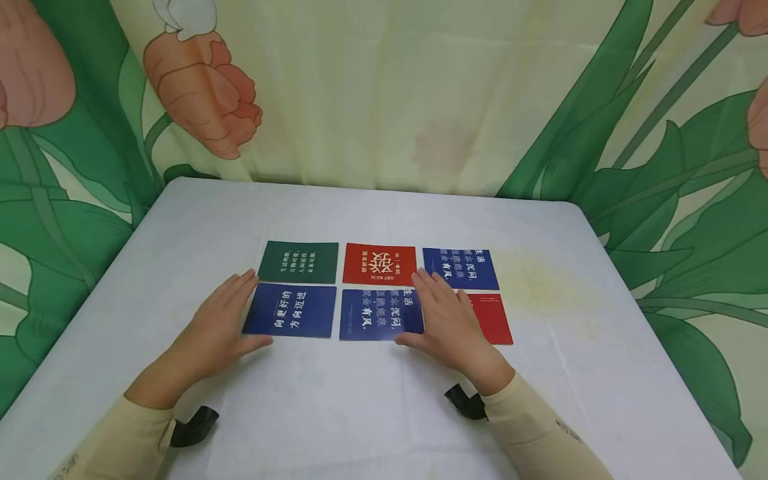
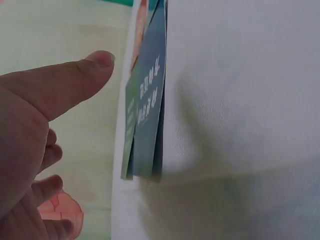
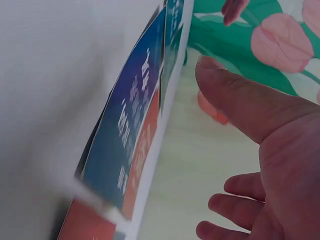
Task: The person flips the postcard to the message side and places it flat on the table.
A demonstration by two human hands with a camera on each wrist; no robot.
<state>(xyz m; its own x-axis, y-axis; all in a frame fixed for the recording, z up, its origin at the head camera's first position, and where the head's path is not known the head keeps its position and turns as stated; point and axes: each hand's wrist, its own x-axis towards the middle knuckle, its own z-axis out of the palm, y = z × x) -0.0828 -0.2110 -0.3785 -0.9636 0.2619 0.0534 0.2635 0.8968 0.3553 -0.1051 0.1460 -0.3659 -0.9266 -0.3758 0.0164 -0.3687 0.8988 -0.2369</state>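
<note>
Several printed cards lie in two rows of three. The back row has a green card (image 1: 327, 263), a red card (image 1: 380, 265) with large white characters and a blue card (image 1: 486, 273). In the front row are a blue card (image 1: 318, 310), a second blue card (image 1: 360, 323) and a plain red card (image 1: 495, 320). My left hand (image 1: 219, 327), fingers extended and thumb apart, is at the left edge of the front left card. My right hand (image 1: 450, 323), likewise spread, overlaps the front middle and front right cards, hiding part of each. Neither hand grips anything.
The cards lie on a white-covered table (image 1: 372, 413) with rounded far corners (image 1: 573, 208). Behind it hangs a pale curtain (image 1: 372, 100) printed with tulips and green leaves. A dark strap piece (image 1: 195, 427) shows under the left sleeve, and another (image 1: 467, 402) by the right sleeve.
</note>
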